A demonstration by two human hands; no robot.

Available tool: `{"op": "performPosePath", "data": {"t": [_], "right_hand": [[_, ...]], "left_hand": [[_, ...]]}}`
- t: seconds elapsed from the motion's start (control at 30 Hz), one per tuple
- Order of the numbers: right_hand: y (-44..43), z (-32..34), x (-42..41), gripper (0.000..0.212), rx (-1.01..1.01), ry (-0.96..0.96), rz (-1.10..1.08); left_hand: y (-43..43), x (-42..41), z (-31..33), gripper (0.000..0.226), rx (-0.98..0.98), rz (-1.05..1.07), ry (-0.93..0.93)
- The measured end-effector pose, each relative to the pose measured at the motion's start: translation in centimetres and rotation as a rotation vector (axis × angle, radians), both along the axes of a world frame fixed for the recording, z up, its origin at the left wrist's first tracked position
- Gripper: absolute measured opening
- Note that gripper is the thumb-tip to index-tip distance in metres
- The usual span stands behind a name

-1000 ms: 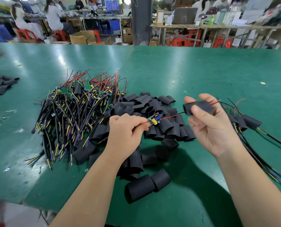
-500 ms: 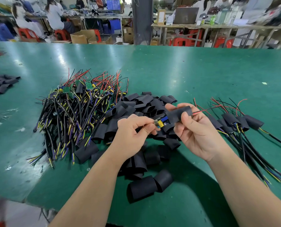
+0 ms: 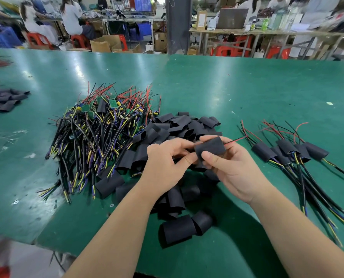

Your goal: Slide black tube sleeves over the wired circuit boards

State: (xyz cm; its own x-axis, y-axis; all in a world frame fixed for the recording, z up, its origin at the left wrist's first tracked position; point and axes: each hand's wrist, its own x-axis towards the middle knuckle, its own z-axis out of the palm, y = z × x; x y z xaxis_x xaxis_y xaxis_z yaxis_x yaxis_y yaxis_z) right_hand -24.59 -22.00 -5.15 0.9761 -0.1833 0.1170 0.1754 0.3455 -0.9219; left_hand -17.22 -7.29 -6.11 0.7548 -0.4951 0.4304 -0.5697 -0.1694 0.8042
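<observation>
My right hand (image 3: 229, 167) pinches a black tube sleeve (image 3: 210, 148) between thumb and fingers. Red and black wires (image 3: 235, 139) stick out of its right end. My left hand (image 3: 165, 163) grips the left end of the same piece, where the circuit board now lies hidden inside the sleeve. Under my hands lies a heap of loose black sleeves (image 3: 177, 127). To the left is a pile of bare wired circuit boards (image 3: 95, 133). On the right lie several sleeved boards (image 3: 287, 152).
Two loose sleeves (image 3: 179, 227) lie near the front edge of the green table (image 3: 247, 87). More black sleeves (image 3: 3, 99) sit at the far left. Beyond the table are a dark pillar (image 3: 176, 25), benches, red stools and seated people.
My right hand has moved left and slid the sleeve along the red and black wires over the circuit board. The board, visible earlier at my left fingertips, is now covered.
</observation>
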Motion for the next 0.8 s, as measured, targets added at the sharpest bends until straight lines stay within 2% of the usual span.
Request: {"op": "performPosePath", "data": {"t": [0.07, 0.13, 0.2, 0.27, 0.37, 0.47, 0.53, 0.57, 0.63, 0.7, 0.8], "right_hand": [[0.1, 0.5, 0.1, 0.037, 0.056, 0.037, -0.049], [-0.9, 1.2, 0.1, 0.033, 0.228, 0.058, -0.159], [-3.2, 2.2, -0.2, 0.025, 0.35, 0.026, -0.345], [-5.8, 2.7, -0.8, 0.02, 0.335, -0.022, -0.525], [-9.3, 2.2, -1.9, 0.018, 0.078, 0.036, -0.83], [-11.2, 1.3, -2.4, 0.015, -0.408, 0.302, -1.055], [-11.6, 0.5, -2.4, 0.022, -0.814, 0.521, -1.098], [-11.4, 0.3, -2.3, 0.026, -0.968, 0.563, -1.093], [-10.9, 0.4, -2.1, 0.024, -1.079, 0.514, -1.048], [-10.2, 0.4, -1.8, 0.019, -1.049, 0.47, -0.94], [-9.3, 0.0, -1.4, 0.013, -1.095, 0.541, -0.767]], "left_hand": [[0.2, 0.1, 0.1, 0.025, -0.034, 0.021, -0.009], [0.7, 0.5, 0.2, 0.028, -0.028, 0.114, -0.123], [1.4, 1.4, 0.1, 0.022, 0.05, 0.318, -0.255], [2.1, 2.4, -0.1, 0.019, 0.186, 0.577, -0.312], [3.4, 3.8, -0.7, 0.026, 0.38, 0.812, -0.155], [4.6, 4.6, -1.1, 0.036, 0.64, 0.906, -0.03], [4.8, 4.8, -1.2, 0.04, 0.682, 0.912, -0.023], [4.9, 4.9, -1.3, 0.041, 0.679, 0.907, -0.036], [4.8, 5.0, -1.3, 0.041, 0.668, 0.89, -0.053], [4.9, 5.3, -1.3, 0.036, 0.669, 0.894, -0.035], [5.1, 5.5, -1.3, 0.025, 0.73, 0.893, -0.005]]}}
